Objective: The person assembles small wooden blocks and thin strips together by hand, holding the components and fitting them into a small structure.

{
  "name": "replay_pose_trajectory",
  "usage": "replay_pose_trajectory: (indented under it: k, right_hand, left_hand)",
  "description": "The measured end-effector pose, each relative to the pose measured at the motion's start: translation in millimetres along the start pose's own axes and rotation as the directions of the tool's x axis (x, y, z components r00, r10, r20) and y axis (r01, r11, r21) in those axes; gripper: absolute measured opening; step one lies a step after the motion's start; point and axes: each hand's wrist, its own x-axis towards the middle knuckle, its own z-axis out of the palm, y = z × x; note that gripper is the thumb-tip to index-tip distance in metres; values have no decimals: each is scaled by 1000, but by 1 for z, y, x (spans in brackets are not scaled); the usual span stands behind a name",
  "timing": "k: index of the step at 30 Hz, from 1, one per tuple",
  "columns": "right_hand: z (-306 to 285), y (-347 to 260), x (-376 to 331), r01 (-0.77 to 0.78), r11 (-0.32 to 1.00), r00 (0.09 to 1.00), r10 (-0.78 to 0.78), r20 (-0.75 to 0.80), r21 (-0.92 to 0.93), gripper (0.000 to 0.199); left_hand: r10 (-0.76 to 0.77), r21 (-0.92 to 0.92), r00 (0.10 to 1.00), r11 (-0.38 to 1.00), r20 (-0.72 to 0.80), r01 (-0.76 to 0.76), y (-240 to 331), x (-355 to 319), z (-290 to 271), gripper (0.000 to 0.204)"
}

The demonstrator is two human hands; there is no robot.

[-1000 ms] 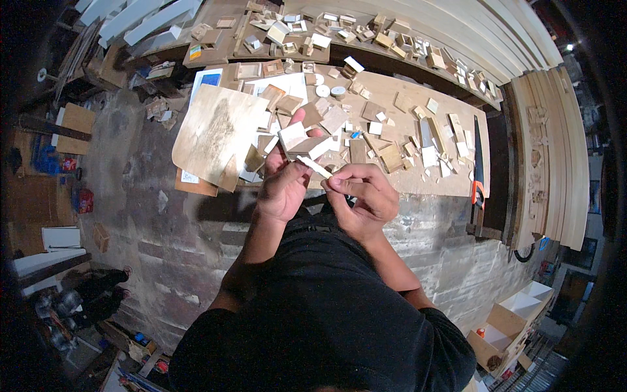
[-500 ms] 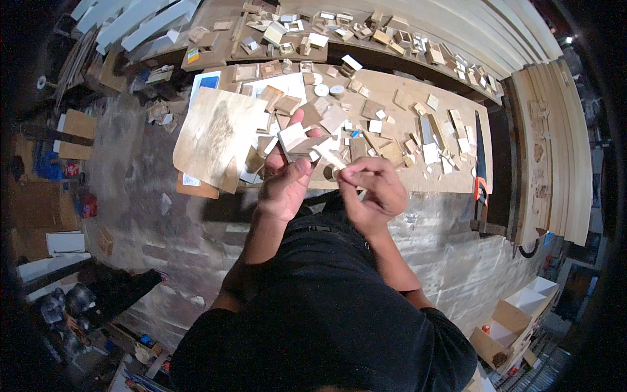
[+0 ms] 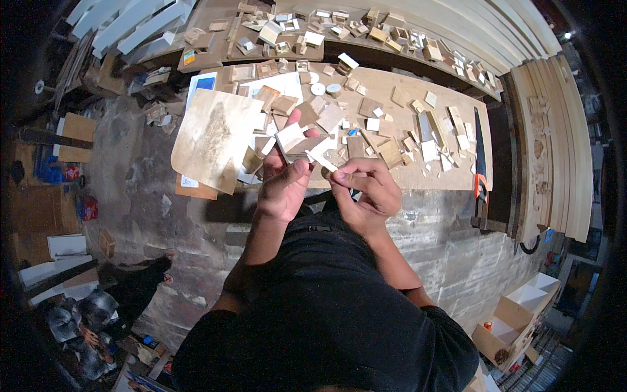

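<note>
Strip (image 3: pixel 324 163), slim and pale, sits nearer the left hand (image 3: pixel 285 189) than half a second ago; I see the right hand (image 3: pixel 368 189) pinching its lower end, the left gripping a wooden assembly (image 3: pixel 299 146).

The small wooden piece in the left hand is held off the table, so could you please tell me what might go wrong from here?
The thin pale strip is pinched near one end by the right hand, so it might slip or snap. The small wooden piece is held up in the left hand; if that grip loosened, it might drop among the loose wood scraps.
</note>
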Motion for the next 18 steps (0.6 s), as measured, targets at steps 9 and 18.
replay_pose_trajectory:
  k: [9,18]
  right_hand:
    - [0,20,-5,-101,994,989,104,-107,33,14]
    - [-1,19,-5,-116,992,983,122,-138,50,18]
  left_hand:
    - [34,14,999,999,-18,-33,-2,2,8,94]
    - [59,46,998,997,-19,-59,-9,12,10,94]
